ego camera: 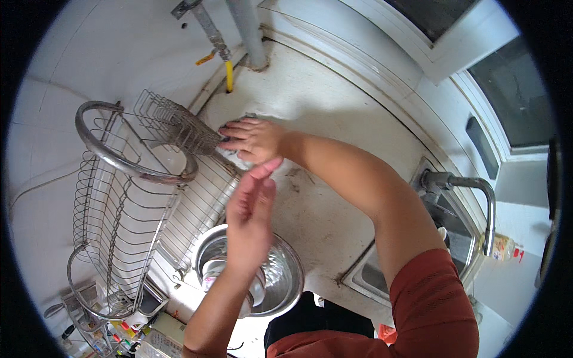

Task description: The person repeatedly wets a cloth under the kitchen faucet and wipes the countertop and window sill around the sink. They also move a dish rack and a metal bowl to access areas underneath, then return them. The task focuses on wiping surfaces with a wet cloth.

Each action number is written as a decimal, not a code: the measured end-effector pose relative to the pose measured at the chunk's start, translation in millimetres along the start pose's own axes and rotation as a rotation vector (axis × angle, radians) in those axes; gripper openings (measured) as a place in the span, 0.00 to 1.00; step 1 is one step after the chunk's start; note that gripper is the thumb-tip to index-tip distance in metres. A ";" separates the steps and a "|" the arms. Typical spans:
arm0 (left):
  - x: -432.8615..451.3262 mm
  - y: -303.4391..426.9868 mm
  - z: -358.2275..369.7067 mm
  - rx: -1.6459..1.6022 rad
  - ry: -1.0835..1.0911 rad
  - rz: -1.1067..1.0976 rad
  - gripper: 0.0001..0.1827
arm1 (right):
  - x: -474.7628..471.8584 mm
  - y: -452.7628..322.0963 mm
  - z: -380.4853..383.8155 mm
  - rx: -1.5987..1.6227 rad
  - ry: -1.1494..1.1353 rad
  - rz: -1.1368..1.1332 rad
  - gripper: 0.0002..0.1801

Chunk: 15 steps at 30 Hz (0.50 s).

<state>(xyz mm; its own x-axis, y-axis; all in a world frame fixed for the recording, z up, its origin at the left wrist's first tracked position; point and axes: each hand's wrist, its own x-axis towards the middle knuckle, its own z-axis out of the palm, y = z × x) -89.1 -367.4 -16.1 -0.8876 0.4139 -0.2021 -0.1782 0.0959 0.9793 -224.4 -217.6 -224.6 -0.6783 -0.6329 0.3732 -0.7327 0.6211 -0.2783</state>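
My right hand [255,141] presses palm down, fingers spread, on a dark grey cloth or scouring pad [249,115] on the stained white countertop [309,215]. Only the edges of the pad show around my fingers. My left hand [250,206], slightly blurred, is raised with its fingers half bent and nothing visible in it. It hangs above the counter near a stainless steel basin [293,268]. Bowls [257,291] lie in that basin, partly covered by my left forearm. Close to my right fingertips stands the wire dish rack [130,215] with its mesh utensil basket [197,132].
A yellow gas hose [229,76] with a valve and a grey pipe [250,36] meet the counter's far corner. To the right are a sink [369,270], a faucet [485,192] and a bottle [499,247]. A white bowl [170,157] sits in the rack.
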 end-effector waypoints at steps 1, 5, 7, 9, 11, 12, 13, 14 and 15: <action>2.0 1.2 -2.0 -0.028 0.022 -0.007 0.18 | -8.7 -16.8 -11.0 0.012 0.004 -0.022 0.32; 8.7 13.2 12.8 -0.090 -0.014 0.024 0.18 | -74.0 -67.9 -44.5 0.135 -0.150 0.090 0.32; 6.5 15.0 18.9 -0.084 -0.034 0.046 0.18 | -109.5 -99.2 -67.5 0.147 -0.215 0.081 0.33; 0.4 19.6 27.8 -0.063 -0.038 0.024 0.18 | -144.3 -130.8 -83.7 0.168 -0.270 0.140 0.35; -7.4 26.5 36.3 -0.037 -0.032 -0.003 0.17 | -175.0 -167.7 -98.6 0.209 -0.314 0.228 0.38; -11.5 28.3 38.4 -0.027 -0.049 -0.004 0.16 | -190.7 -188.0 -104.3 0.239 -0.336 0.287 0.41; -15.3 28.5 39.3 -0.014 -0.065 -0.006 0.16 | -204.6 -203.3 -109.2 0.270 -0.354 0.346 0.43; -19.4 29.3 38.2 0.003 -0.073 -0.005 0.16 | -215.2 -213.1 -114.4 0.243 -0.368 0.443 0.43; -23.5 29.2 36.8 -0.001 -0.079 0.003 0.16 | -224.3 -221.4 -117.7 0.217 -0.380 0.541 0.43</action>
<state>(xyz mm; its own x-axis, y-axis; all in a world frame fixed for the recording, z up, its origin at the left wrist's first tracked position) -57.8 -341.1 16.8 -0.8519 0.4844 -0.1991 -0.1757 0.0937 0.9800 96.5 -158.6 -142.5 -0.8947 -0.4028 -0.1930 -0.2534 0.8136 -0.5233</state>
